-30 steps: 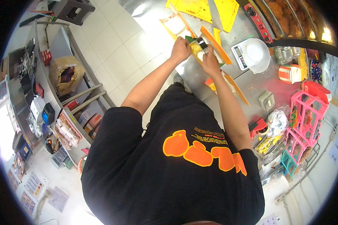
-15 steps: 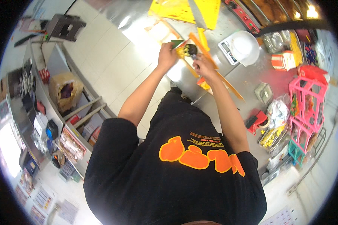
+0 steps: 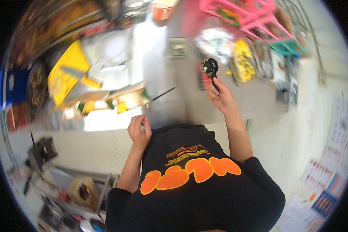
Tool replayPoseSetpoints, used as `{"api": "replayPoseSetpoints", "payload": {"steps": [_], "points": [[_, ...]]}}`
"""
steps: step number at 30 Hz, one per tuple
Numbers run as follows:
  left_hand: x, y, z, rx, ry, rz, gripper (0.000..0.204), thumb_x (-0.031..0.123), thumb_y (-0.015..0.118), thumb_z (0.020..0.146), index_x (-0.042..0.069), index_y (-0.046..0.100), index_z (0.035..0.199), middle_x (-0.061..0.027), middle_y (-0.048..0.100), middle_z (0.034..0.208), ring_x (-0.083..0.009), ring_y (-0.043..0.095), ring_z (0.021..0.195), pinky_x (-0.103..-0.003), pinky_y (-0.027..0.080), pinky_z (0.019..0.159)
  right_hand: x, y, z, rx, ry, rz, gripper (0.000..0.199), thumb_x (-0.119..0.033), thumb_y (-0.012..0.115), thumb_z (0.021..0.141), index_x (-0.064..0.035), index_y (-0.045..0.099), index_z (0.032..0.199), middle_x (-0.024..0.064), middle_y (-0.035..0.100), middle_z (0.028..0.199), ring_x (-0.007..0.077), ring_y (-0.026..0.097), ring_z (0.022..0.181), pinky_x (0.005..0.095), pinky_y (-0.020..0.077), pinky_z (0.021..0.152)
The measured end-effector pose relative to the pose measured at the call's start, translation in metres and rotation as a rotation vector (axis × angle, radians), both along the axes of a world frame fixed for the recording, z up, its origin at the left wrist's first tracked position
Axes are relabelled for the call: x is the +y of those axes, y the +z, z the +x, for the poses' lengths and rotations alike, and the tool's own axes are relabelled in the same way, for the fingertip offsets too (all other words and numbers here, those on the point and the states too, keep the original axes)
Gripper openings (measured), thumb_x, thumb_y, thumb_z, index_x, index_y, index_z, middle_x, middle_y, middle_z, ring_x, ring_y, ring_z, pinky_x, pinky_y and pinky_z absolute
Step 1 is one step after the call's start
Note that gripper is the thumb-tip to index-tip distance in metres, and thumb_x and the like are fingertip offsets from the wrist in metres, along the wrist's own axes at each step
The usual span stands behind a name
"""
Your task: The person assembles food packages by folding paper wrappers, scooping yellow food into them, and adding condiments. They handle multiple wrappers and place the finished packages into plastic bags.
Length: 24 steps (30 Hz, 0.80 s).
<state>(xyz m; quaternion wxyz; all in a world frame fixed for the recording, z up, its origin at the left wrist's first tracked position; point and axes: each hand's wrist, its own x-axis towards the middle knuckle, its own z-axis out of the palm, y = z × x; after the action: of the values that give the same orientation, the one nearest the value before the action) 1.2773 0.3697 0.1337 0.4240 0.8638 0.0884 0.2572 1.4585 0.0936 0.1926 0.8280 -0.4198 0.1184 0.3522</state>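
Cloth of a black T-shirt (image 3: pixel 205 208) with rounded orange lettering filled the nearest part of the view. Ahead of it, the bare left hand (image 3: pixel 139 130) hung by the near edge of a grey metal counter (image 3: pixel 189 108), its fingers loosely curled and the thumb apart, with nothing seen between them. Somewhat farther out, the right hand (image 3: pixel 223 98) was wrapped around the handle of a black, round-bowled scoop (image 3: pixel 209 66), its bowl pointing away from the body, with small yellowish bits inside.

Past the left hand stood a row of open, orange-edged cardboard boxes (image 3: pixel 131 101); their pale, yellow and green contents were too blurred to name. A thin black strip (image 3: pixel 163 94) reached out at the row's right end. A red-and-black object (image 3: pixel 203 79) showed partly behind the scoop, and near it on the right lay a clear plastic tray of bright yellow pieces (image 3: pixel 243 63).

Beyond the boxes, a yellow-handled knife (image 3: pixel 91 82) rested across a yellow cutting board (image 3: pixel 65 83). Farther off were a crumpled white plastic bag (image 3: pixel 215 40) and a pink openwork plastic basket (image 3: pixel 255 17).
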Motion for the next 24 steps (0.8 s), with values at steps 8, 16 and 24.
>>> {"api": "replayPoseSetpoints", "payload": {"steps": [8,16,24], "points": [[-0.265,0.006,0.184,-0.007,-0.481,-0.114,0.025,0.008,0.07,0.081,0.001,0.061,0.103,-0.0107,0.062,0.085,-0.0216,0.058,0.06,-0.032,0.047,0.056,-0.268,-0.058,0.064,-0.117,-0.618,-0.517,0.036,-0.016,0.053,0.098,-0.0108,0.042,0.132,0.0017,0.053,0.076,0.0098,0.048,0.059,0.0235,0.0401,0.058],[-0.416,-0.09,0.314,0.588,-0.24,-0.243,0.076,0.015,0.066,0.083,-0.008,0.026,0.143,-0.0315,0.044,0.133,-0.0457,0.046,0.121,-0.047,0.04,0.101,-0.328,-0.176,0.191,-0.705,-0.05,-1.618,0.054,-0.015,0.048,0.095,-0.0044,0.03,0.145,0.0227,0.064,0.107,0.037,0.063,0.092,0.0461,0.049,0.078],[-0.433,-0.11,0.336,0.448,-0.3,-0.151,0.083,0.0,0.056,0.076,-0.014,0.014,0.146,-0.0351,0.05,0.124,-0.0464,0.053,0.113,-0.045,0.045,0.096,-0.278,-0.211,0.252,-0.557,-0.097,-1.542,0.056,-0.021,0.045,0.1,-0.0049,0.024,0.15,0.0272,0.063,0.105,0.0422,0.062,0.092,0.0517,0.0483,0.078]]}}
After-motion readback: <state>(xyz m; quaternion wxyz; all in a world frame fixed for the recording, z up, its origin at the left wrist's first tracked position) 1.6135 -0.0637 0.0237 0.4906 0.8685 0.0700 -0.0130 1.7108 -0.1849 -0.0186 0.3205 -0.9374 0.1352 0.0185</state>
